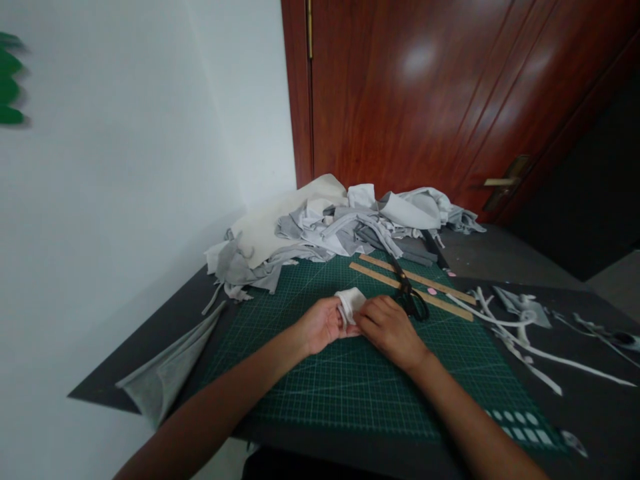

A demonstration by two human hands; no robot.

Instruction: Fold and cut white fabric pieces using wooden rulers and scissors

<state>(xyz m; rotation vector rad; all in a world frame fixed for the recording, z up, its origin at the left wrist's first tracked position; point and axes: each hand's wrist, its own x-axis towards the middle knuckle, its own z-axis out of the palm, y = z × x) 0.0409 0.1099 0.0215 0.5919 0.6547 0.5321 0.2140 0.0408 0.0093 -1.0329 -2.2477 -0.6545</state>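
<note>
A small piece of white fabric (351,300), folded over on itself, is held between my two hands above the green cutting mat (320,393). My left hand (323,325) is palm up, with its fingers curled round the left side of the fabric. From the right, my right hand (390,327) pinches the fabric's edge; its fingertips are partly hidden. Black-handled scissors (413,301) lie just beyond my right hand, across two wooden rulers (455,309).
Grey and white fabric scraps (345,227) are heaped along the back, by the wall and the wooden door (400,100). A grey cloth piece (173,367) hangs over the left table edge. White fabric strips (545,357) and a stencil (525,427) lie at right.
</note>
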